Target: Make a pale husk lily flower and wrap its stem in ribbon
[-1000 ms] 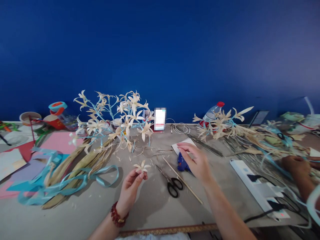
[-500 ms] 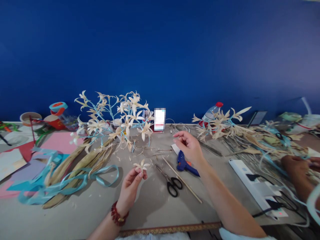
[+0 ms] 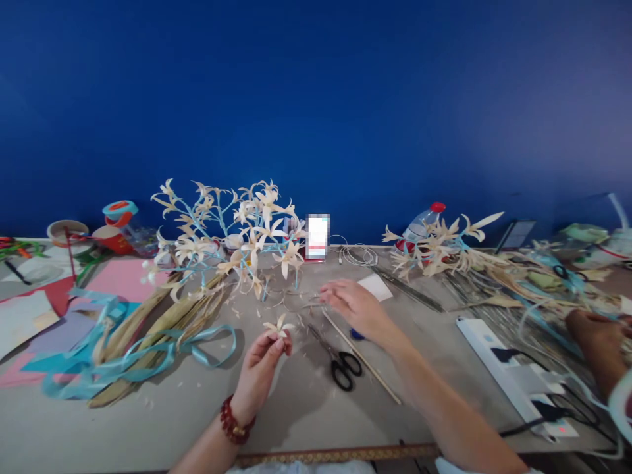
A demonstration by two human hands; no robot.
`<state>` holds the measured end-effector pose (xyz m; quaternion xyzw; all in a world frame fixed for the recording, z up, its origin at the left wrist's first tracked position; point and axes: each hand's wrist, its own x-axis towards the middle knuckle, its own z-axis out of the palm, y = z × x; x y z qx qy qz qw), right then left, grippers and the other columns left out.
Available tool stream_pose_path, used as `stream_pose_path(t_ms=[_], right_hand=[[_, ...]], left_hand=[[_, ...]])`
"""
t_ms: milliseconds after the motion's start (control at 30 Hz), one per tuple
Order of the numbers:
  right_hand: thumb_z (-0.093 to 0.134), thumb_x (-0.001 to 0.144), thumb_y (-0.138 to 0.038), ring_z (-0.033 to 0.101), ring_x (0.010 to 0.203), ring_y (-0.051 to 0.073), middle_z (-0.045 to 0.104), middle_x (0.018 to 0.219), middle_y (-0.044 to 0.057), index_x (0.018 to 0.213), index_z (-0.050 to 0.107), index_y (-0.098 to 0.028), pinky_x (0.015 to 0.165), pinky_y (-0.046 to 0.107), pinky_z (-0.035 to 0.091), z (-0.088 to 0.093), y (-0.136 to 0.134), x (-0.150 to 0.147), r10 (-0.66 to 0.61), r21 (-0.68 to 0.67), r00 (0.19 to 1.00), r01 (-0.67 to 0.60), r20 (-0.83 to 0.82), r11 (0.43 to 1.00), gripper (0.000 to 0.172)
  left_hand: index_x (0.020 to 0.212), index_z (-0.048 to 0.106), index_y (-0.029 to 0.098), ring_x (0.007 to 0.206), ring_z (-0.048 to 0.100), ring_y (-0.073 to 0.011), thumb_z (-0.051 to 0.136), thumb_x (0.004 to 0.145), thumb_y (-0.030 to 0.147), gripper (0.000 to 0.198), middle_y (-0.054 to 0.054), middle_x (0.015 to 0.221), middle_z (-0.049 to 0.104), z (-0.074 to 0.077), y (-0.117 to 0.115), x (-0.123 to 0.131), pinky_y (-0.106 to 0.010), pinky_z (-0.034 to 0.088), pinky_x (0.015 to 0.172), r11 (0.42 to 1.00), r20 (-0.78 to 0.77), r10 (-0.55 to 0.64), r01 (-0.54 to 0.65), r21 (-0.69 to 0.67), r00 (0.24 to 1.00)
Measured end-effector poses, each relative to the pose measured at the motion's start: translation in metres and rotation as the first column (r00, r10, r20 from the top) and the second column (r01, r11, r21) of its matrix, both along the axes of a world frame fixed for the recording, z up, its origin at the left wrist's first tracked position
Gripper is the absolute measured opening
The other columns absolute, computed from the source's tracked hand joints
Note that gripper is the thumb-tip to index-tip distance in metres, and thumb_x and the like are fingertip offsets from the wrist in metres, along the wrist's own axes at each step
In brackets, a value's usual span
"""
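My left hand (image 3: pixel 264 359) is closed in a pinch on the base of a small cream flower (image 3: pixel 279 326), whose petals fan upward. My right hand (image 3: pixel 353 308) is stretched out palm down, fingers extended to the left, just by some thin brown stems (image 3: pixel 296 303) on the table. Whether its fingertips touch them I cannot tell. Beneath the right wrist only a bit of a blue glue gun (image 3: pixel 356 334) shows; the forearm covers the rest. Between my hands lie black-handled scissors (image 3: pixel 345 370) and a thin wooden stick (image 3: pixel 368 362).
Cream flowers on blue stems (image 3: pixel 251 243) stand at back left, near a lit phone (image 3: pixel 316 237). Dried husks (image 3: pixel 162 329) and blue ribbon (image 3: pixel 168 359) lie left. A white power strip (image 3: pixel 503 368) with cords lies right, near another person's hand (image 3: pixel 595 339). A white card (image 3: pixel 375 287) lies behind my wrist.
My right hand has moved left and down from above the glue gun toward the thin stems, its fingers stretching out. My left hand keeps the flower in nearly the same place.
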<state>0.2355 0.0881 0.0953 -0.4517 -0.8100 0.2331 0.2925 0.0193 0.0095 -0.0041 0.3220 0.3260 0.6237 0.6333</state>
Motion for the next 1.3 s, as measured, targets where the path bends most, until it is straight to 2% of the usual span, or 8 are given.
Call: stream_pose_path(t_ms=[100,267,367,500,733,967,1167,1300], right_hand=[[0.053,0.091,-0.028,0.062,0.100,0.025,0.067,0.113,0.010,0.086,0.068,-0.021,0.089,0.039,0.046,-0.011,-0.014,-0.007,-0.085,0.174,0.996,0.080,0.020,0.981,0.017],[0.055,0.090,-0.027,0.057,0.057,0.015,0.067,0.074,0.001,0.098,0.064,-0.022,0.059,0.027,0.045,-0.029,-0.037,-0.016,-0.177,0.016,0.984,0.177,0.001,0.984,0.013],[0.060,0.089,-0.032,0.060,0.071,0.019,0.066,0.068,0.002,0.072,0.066,-0.021,0.069,0.029,0.045,-0.031,-0.054,-0.026,-0.001,0.025,0.995,-0.002,0.098,1.000,0.021],[0.059,0.089,-0.026,0.064,0.087,0.020,0.071,0.093,0.004,0.093,0.069,-0.023,0.076,0.029,0.046,-0.032,-0.069,-0.036,0.244,-0.093,0.956,-0.232,0.162,0.968,0.011],[0.047,0.096,-0.027,0.066,0.077,0.016,0.072,0.095,0.003,0.103,0.066,-0.023,0.069,0.025,0.050,-0.037,-0.064,-0.020,0.080,-0.304,0.982,-0.129,-0.169,0.944,0.020],[0.047,0.096,-0.026,0.065,0.100,0.019,0.068,0.111,0.006,0.096,0.069,-0.023,0.082,0.029,0.052,-0.037,-0.066,-0.016,0.161,-0.245,0.952,-0.226,-0.260,0.943,0.023],[0.049,0.095,-0.035,0.066,0.093,0.022,0.062,0.121,0.010,0.119,0.058,-0.024,0.083,0.037,0.054,-0.045,-0.045,0.013,-0.214,-0.034,0.968,0.212,-0.130,0.977,0.028],[0.056,0.088,-0.044,0.057,0.114,0.033,0.032,0.149,0.020,0.142,0.037,-0.021,0.097,0.052,0.045,-0.040,-0.033,0.053,-0.594,0.342,0.803,0.575,-0.059,0.743,0.061]], left_hand=[[0.080,0.065,0.020,0.072,0.055,-0.0147,0.072,0.079,0.031,0.013,-0.002,0.076,0.062,0.002,0.000,0.000,-0.030,0.043,0.072,1.000,0.000,-0.012,0.012,-0.002,1.000],[0.080,0.065,0.020,0.072,0.055,-0.0145,0.073,0.077,0.031,0.014,-0.002,0.076,0.062,0.003,-0.001,0.001,-0.029,0.043,0.071,1.000,0.018,-0.016,0.016,-0.008,1.000],[0.078,0.066,0.018,0.072,0.055,-0.0147,0.076,0.075,0.033,0.018,-0.003,0.078,0.063,0.003,-0.001,0.001,-0.030,0.043,0.072,0.999,0.011,-0.012,0.013,-0.037,1.000],[0.073,0.064,0.016,0.075,0.055,-0.0156,0.074,0.076,0.031,0.019,-0.004,0.079,0.063,0.006,-0.001,-0.001,-0.029,0.042,0.074,0.983,-0.047,-0.167,0.163,-0.080,0.985],[0.076,0.062,0.015,0.073,0.056,-0.0160,0.069,0.081,0.033,0.020,-0.004,0.075,0.062,0.008,0.000,-0.003,-0.028,0.042,0.074,0.954,-0.049,-0.288,0.282,-0.100,0.956],[0.080,0.064,0.017,0.082,0.065,-0.0205,0.070,0.081,0.030,0.014,-0.006,0.084,0.068,0.013,-0.002,0.001,-0.035,0.048,0.079,0.890,0.152,-0.418,0.437,-0.128,0.896],[0.076,0.064,0.015,0.081,0.065,-0.0179,0.069,0.082,0.028,0.015,-0.009,0.092,0.068,0.015,-0.001,0.002,-0.035,0.049,0.083,0.918,0.169,-0.353,0.376,-0.128,0.920],[0.077,0.062,0.015,0.078,0.064,-0.0167,0.070,0.080,0.026,0.014,-0.007,0.090,0.068,0.010,0.001,0.000,-0.034,0.049,0.080,0.953,0.144,-0.252,0.271,-0.133,0.957]])
